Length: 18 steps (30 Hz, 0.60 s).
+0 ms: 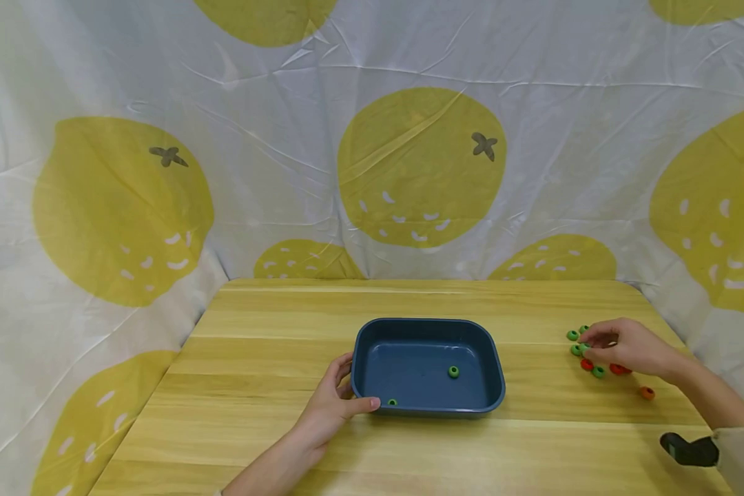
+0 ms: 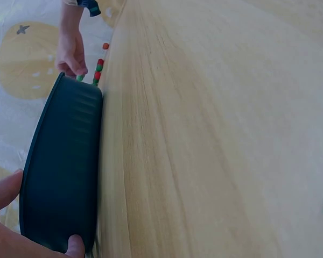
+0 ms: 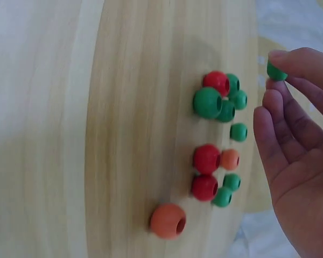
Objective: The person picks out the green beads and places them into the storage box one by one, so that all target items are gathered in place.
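Observation:
A dark blue tray (image 1: 428,412) stands mid-table with two green beads inside, one green bead (image 1: 453,372) right of its middle and the other by the near left wall. My left hand (image 1: 328,399) grips the tray's left end, thumb over the near rim and fingers along the outer side. Over at the right, my right hand (image 1: 635,348) pinches a green bead (image 3: 276,71) between thumb and fingertip, held above the table. Beneath that hand lie loose beads: several green, a few red such as one red bead (image 3: 206,158), and an orange bead (image 3: 168,221) nearest the wrist camera.
The wooden table (image 1: 254,386) runs back to a white cloth (image 1: 273,151) printed with yellow lemons, hanging behind and at the sides. A black strap end (image 1: 688,451) sticks out at the right sleeve. The loose beads lie near the table's right edge.

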### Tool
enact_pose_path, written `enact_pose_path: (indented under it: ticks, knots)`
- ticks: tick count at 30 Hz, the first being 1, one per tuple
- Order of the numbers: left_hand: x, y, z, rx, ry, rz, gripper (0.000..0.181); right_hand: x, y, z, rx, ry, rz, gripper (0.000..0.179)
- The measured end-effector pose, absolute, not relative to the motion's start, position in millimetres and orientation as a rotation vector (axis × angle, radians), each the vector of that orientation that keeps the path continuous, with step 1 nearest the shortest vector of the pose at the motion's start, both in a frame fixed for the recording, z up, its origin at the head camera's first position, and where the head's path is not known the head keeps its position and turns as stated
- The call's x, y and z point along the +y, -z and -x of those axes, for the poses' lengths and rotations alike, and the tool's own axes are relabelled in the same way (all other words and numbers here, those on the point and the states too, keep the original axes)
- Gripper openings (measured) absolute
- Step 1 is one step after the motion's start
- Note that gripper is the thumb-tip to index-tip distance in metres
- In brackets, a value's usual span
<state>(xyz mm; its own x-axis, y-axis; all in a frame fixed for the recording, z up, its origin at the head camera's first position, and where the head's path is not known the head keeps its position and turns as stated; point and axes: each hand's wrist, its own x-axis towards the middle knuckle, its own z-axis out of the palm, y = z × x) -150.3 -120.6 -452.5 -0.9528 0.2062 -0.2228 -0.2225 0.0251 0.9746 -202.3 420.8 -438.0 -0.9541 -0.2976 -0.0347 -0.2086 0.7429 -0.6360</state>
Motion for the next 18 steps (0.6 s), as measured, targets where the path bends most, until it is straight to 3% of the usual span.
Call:
enact_pose_path:
  ticks: [18]
  knots:
    - [-121.1,451.5,150.3,1.997,-2.007,0.014,0.1,384.3,431.3,223.2,2.753,1.028,0.575,0.018]
